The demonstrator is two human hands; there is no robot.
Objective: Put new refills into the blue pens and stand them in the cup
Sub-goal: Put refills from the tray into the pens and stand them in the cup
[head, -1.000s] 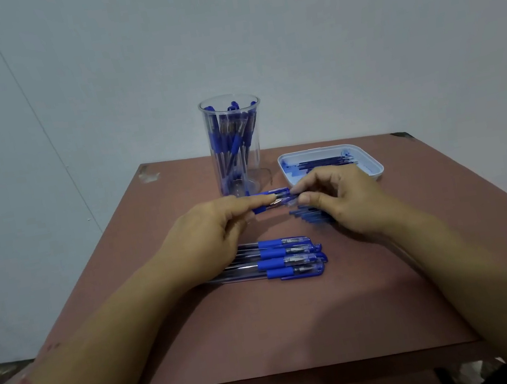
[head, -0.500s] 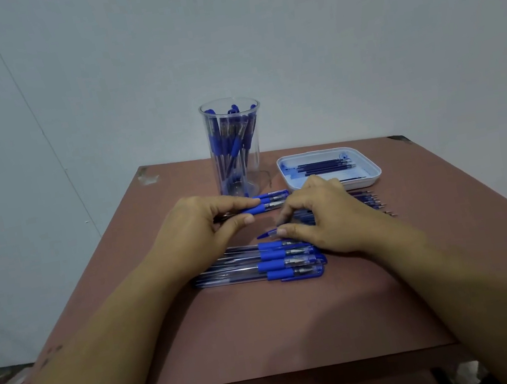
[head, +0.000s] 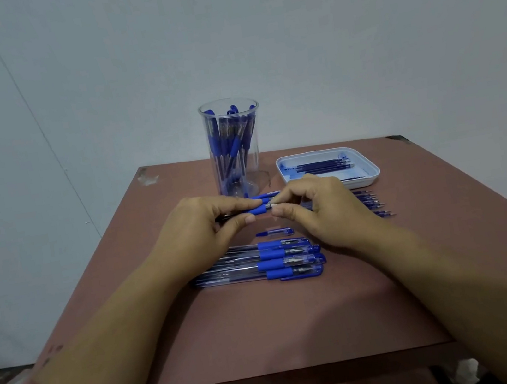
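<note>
My left hand (head: 200, 230) grips a blue pen (head: 256, 210) by its blue grip, barrel pointing left and mostly hidden under my fingers. My right hand (head: 318, 208) pinches the pen's silver tip end between thumb and forefinger. A loose pen cap (head: 274, 232) lies on the table just below both hands. Several capped blue pens (head: 276, 261) lie in a row nearer to me. The clear cup (head: 234, 148) behind my hands holds several blue pens standing in it. A white tray (head: 371, 169) at back right holds dark refills (head: 324, 165).
Several loose refills (head: 371, 203) lie on the brown table (head: 267, 332) right of my right hand, in front of the tray. Another blue pen (head: 267, 195) lies just behind my fingers near the cup's base. A pale wall stands close behind the table.
My right hand set a cap down on the table, then rose back to the pen in my left hand and now pinches its tip end. My left hand stayed put.
</note>
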